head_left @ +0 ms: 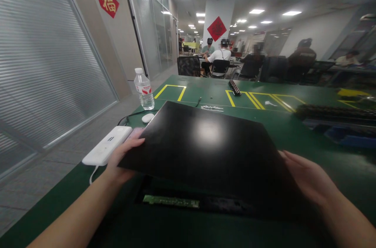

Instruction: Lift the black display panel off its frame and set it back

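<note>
A glossy black display panel [188, 142] is held tilted above the green table, a ceiling light reflected in its face. My left hand [123, 160] grips its left edge, thumb on top and fingers underneath. At the right edge, my right hand [305, 173] is closed on the panel, its fingers partly hidden. Below the panel's near edge shows a green circuit board strip [172, 201] in a dark strip; whether it belongs to this panel or to something under it, I cannot tell.
Left of the panel are a white power bank [108, 144] with a cable, a white oval object [147, 118] and a water bottle [143, 89]. Yellow tape outlines [255, 99] and a dark strip-shaped object [234, 88] lie farther back. Blurred blue trays [349, 136] stand right. People sit beyond.
</note>
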Action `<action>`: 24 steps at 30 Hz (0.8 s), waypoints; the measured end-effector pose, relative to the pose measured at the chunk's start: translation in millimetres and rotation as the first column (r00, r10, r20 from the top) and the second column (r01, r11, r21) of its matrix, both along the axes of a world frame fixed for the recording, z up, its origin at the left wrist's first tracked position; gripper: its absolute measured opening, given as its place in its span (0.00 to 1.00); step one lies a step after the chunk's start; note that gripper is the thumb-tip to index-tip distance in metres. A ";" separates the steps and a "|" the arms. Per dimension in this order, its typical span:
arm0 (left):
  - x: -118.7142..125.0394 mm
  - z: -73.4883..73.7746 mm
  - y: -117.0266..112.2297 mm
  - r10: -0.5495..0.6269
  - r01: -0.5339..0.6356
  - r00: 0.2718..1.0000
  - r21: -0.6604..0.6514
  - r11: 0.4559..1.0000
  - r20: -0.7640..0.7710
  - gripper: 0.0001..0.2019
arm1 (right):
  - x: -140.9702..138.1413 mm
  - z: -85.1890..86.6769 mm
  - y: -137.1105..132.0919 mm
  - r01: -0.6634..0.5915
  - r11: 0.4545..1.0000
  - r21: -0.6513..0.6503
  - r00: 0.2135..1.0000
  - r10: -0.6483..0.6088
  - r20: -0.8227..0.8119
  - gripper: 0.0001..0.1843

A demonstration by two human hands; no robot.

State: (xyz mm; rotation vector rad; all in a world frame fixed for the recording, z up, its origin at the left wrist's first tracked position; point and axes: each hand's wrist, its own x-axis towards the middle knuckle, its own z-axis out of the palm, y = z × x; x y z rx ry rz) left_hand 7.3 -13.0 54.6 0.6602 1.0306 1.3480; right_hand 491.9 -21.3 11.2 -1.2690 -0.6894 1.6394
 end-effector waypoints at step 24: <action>9.0 -20.4 1.8 -0.152 0.166 0.967 0.057 0.984 -0.203 0.37 | -7.6 -12.1 13.1 0.270 0.922 0.277 0.896 -0.346 0.277 0.32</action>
